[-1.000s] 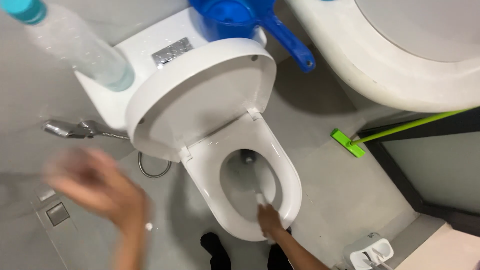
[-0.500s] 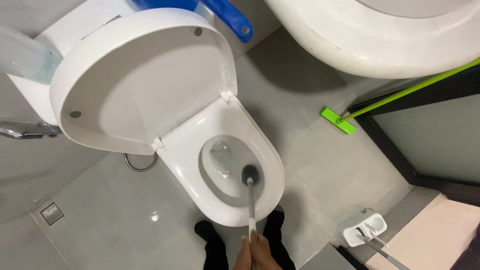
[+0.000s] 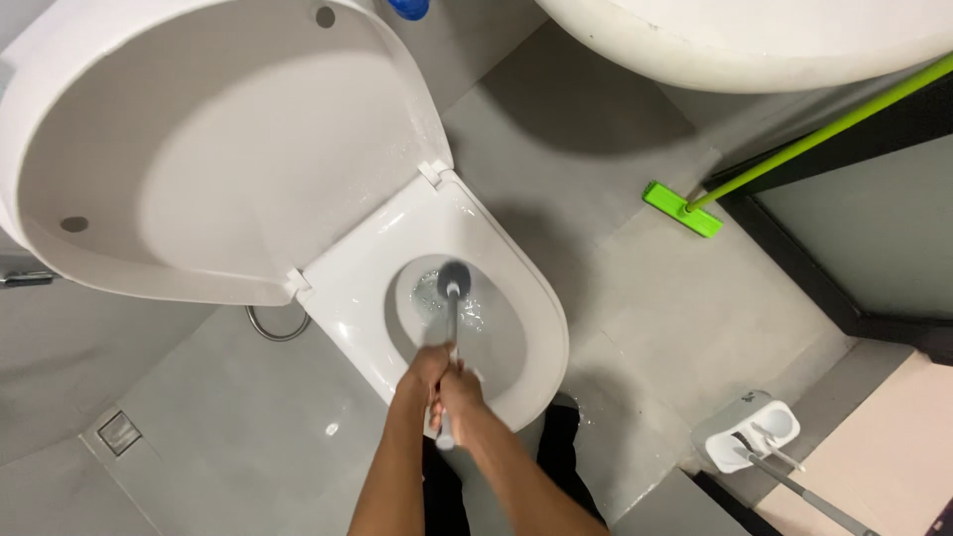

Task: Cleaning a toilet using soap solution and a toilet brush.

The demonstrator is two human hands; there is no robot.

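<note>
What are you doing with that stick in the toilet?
A person holds a toilet brush with both hands, the left hand and right hand wrapped around its handle. The brush head is down in the water of the white toilet bowl, and the lid is up. A green mop lies nearby.

Over on the right there's a bright green mop (image 3: 683, 209) lying with its flat head on the grey floor (image 3: 635, 298), its long handle running up along a dark door frame (image 3: 794, 268). A big white basin (image 3: 754, 45) is hanging over the top of the view. Down in the corner a white holder (image 3: 747, 429) is sitting with a couple of grey-handled tools poking out. A floor drain (image 3: 119, 433) is showing at lower left, and a blue cap (image 3: 408, 8) is peeking in up top.
</note>
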